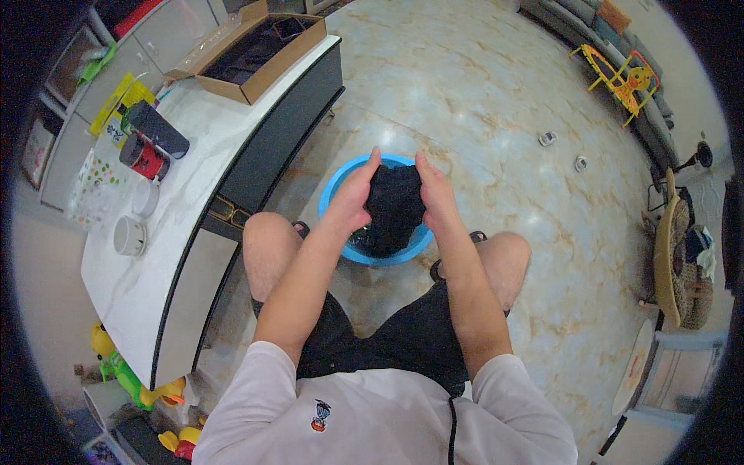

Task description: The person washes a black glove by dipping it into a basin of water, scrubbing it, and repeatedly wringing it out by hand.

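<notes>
A round blue plastic basin [327,204] stands on the floor between my knees. Over it I hold a bundle of black cloth [396,203] between both hands. My left hand [353,195] presses on the cloth's left side, thumb and fingers pointing away from me. On the opposite side my right hand [435,195] grips the cloth's edge in the same way. The lower part of the bundle hangs down inside the basin, where something glints near its lower left. The basin's bottom is hidden by the cloth.
To the left, a white-topped table [215,133] bears an open cardboard box [250,90], a dark tumbler [157,129], a red and black can [145,157] and a white cup [129,236]. Tiled floor lies beyond, with small white objects [547,138]. A grey sofa [567,26] lines the far right.
</notes>
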{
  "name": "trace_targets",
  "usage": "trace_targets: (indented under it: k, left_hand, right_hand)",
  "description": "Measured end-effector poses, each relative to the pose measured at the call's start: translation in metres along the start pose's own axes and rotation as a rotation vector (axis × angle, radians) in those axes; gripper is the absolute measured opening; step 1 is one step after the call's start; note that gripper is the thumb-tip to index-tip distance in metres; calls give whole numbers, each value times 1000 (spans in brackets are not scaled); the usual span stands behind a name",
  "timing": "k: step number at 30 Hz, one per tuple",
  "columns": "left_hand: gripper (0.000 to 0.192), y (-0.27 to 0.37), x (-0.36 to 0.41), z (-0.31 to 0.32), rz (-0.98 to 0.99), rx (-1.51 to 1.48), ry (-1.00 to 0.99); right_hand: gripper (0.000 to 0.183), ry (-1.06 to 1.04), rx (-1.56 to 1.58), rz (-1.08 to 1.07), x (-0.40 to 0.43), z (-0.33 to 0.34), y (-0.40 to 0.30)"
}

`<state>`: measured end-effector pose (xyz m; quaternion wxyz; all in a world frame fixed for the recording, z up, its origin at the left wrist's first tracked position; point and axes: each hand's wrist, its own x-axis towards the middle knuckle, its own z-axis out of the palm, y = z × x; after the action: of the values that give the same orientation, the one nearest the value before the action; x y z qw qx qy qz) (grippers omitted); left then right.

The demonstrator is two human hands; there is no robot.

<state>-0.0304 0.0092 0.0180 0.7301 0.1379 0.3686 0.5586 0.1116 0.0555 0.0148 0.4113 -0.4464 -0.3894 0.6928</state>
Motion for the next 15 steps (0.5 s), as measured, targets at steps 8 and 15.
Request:
trace_targets:
  k: [8,15]
  left_hand:
    - [49,16,-5,-26,115,568,-190]
    - [35,27,-4,-41,48,862,-146]
  right_hand:
    - [39,-175,417,149,10,-27,-6]
    - [28,-197,471,133,6,-27,-10]
